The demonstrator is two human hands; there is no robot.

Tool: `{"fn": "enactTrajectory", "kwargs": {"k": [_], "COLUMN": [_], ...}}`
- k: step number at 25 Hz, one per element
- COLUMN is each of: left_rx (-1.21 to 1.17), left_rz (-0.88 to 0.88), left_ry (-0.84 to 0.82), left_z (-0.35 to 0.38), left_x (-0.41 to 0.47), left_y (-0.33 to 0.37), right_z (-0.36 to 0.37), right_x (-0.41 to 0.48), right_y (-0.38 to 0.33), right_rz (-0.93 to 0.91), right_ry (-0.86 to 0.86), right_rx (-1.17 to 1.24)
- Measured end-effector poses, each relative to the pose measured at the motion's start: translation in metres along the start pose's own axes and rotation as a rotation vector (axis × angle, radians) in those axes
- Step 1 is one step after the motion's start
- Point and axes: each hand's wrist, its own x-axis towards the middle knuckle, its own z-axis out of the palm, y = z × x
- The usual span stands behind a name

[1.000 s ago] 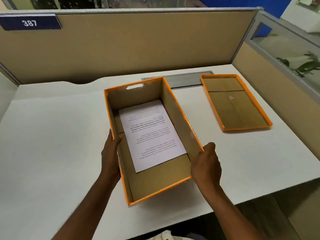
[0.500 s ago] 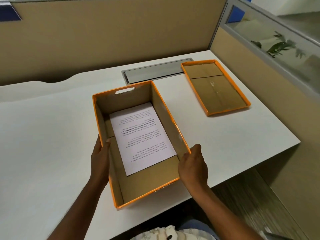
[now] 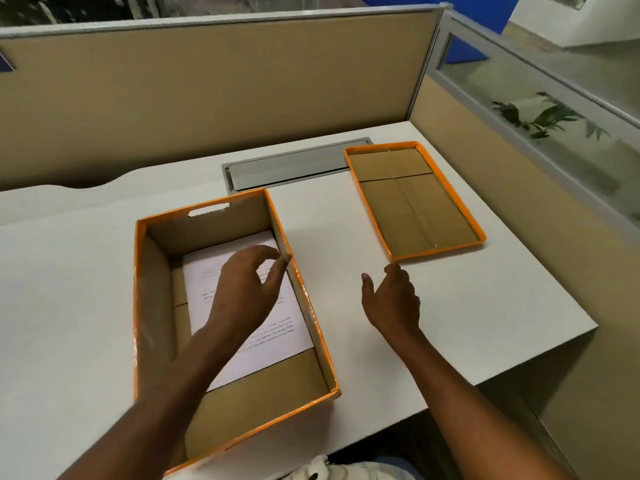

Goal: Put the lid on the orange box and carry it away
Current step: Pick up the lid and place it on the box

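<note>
Both hands released from the orange box (image 3: 145,306) walls: right hand (image 3: 391,299), fingers apart and empty, reached almost to the upturned lid (image 3: 479,233) near the desk's right side, left hand (image 3: 242,289) loosely open over the box, so lid pickup judged next.

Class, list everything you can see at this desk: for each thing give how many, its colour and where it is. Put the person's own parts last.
orange box: one, orange outside and brown card inside, open, on the desk's near left part.
printed sheet: one, white with dark text, flat on the box's floor.
lid: one, orange rim and brown inside, lying inside-up on the desk's far right, apart from the box.
cable tray cover: one, grey, set in the desk at the back.
desk: one, white.
partition panels: tan with grey frames, behind and to the right.
plant: green, beyond the right glass.
left hand: one, open, over the box.
right hand: one, open, reaching toward the lid's near corner.
</note>
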Motion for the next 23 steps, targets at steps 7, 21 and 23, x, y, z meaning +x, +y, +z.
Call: {"fn": "enactTrajectory", "kwargs": {"k": [7, 21, 23], "left_rx": [0.013, -0.442, -0.427], "left_rz": [-0.32, -0.844, -0.841], "left_ry": [-0.393, -0.299, -0.292], "left_z": [0.163, 0.295, 0.299], "left_x": [0.109, 0.173, 0.172], "left_y": [0.078, 0.074, 0.074], "right_z": [-0.034, -0.041, -0.04], "right_x": [0.168, 0.322, 0.321], "right_y": [0.082, 0.179, 0.178], "right_rz": [-0.003, 0.293, 0.266], "right_ry": [0.05, -0.066, -0.078], "right_rx": [-0.066, 0.024, -0.003]}}
